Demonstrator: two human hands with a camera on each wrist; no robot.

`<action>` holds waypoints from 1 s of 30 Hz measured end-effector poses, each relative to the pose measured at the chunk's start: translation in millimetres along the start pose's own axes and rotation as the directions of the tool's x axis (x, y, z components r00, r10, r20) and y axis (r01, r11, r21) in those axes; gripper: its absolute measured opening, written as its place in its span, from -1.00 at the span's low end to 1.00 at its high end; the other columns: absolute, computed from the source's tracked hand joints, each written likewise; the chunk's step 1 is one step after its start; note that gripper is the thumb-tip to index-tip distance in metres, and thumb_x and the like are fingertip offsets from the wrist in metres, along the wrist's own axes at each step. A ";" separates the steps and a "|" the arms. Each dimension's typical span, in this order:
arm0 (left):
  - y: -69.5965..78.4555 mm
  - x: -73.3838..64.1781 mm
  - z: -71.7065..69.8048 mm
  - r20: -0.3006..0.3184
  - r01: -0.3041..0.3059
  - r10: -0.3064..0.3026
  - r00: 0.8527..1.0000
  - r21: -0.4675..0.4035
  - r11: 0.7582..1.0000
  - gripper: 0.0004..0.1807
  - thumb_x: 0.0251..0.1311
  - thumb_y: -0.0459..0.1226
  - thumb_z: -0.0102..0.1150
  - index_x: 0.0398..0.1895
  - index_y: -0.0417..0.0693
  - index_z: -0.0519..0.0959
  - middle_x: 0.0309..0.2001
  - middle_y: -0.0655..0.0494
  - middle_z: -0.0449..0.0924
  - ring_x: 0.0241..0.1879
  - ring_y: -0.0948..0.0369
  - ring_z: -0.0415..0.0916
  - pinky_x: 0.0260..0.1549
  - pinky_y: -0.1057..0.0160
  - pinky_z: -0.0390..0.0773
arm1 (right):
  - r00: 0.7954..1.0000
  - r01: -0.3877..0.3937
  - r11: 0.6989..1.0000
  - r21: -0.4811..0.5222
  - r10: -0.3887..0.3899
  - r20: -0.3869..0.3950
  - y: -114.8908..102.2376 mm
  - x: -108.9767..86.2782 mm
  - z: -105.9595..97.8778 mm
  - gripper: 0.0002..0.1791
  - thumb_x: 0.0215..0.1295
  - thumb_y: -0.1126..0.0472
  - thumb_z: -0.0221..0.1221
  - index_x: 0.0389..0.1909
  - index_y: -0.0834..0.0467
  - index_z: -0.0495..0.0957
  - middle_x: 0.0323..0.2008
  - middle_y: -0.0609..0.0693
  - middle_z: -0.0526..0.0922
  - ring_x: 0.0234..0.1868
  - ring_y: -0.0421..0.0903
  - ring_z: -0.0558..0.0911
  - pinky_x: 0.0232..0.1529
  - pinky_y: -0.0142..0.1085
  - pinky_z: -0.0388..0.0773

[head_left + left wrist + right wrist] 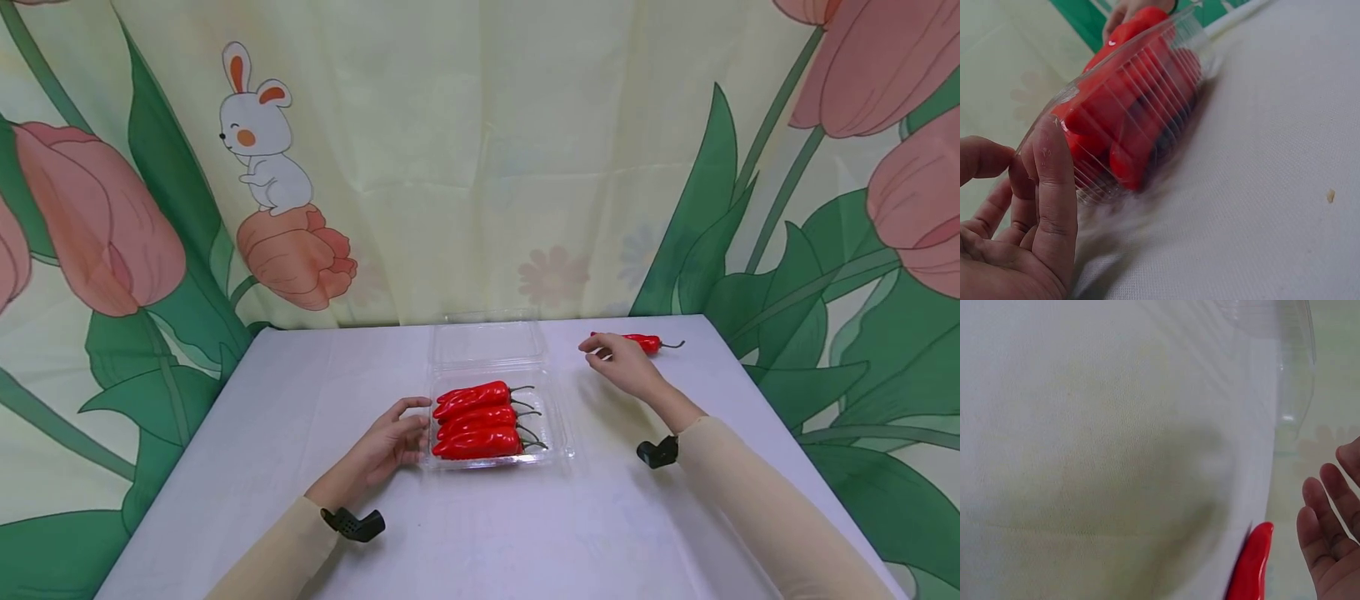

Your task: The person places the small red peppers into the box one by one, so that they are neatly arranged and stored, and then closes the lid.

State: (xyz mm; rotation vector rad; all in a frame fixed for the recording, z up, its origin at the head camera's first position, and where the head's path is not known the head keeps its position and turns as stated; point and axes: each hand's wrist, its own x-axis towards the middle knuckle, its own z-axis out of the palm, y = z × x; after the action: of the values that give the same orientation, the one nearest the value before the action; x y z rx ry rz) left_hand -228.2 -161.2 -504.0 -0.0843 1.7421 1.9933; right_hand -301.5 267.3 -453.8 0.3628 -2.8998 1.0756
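Note:
Several red chili peppers (480, 418) lie side by side in a clear plastic clamshell box (558, 429), stems to the right. Its transparent lid (489, 343) is folded back behind. My left hand (386, 443) is at the box's left side; in the left wrist view its fingers (1054, 181) touch the rim and end wall. My right hand (621, 365) hovers over the table right of the box, fingers loosely bent and holding nothing. Behind it lies a single red pepper (647, 342), partly hidden by the hand; its tip (1254, 562) shows in the right wrist view.
A white cloth covers the table (262, 467). Directly behind its back edge hangs a curtain (420, 167) printed with tulips and a rabbit. A small tan speck (1330, 196) lies on the cloth in the left wrist view.

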 end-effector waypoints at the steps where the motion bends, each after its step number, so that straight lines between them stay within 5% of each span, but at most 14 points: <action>1: 0.0 -0.3 -0.3 0.000 -0.001 0.001 1.000 -0.001 1.000 -0.44 0.46 -0.20 0.15 0.45 0.02 0.24 -0.16 0.11 0.54 -0.40 0.21 0.51 -0.36 0.33 0.68 | 1.000 -0.009 1.000 -0.001 0.009 -0.003 1.0 0.3 -0.4 -0.69 0.44 0.25 0.21 0.14 0.22 0.62 0.11 0.19 0.67 0.06 0.16 0.66 0.04 -0.02 0.70; 30: -0.4 1.0 -1.7 0.009 -0.009 0.009 1.000 -0.003 1.000 -0.45 0.47 -0.22 0.12 0.45 0.02 0.23 -0.16 0.10 0.52 -0.40 0.22 0.52 -0.37 0.34 0.68 | 0.989 -0.136 0.990 -0.031 0.134 -0.059 39.8 7.2 -12.7 -0.55 0.47 0.25 0.15 0.31 0.30 0.45 0.30 0.33 0.45 0.24 0.31 0.50 0.26 0.16 0.55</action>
State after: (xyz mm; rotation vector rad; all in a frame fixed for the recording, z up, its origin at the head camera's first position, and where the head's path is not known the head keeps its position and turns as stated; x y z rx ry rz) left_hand -229.4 -162.4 -505.0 -0.0685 1.7369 1.9992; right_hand -318.2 303.2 -468.8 0.1337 -2.9240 1.0319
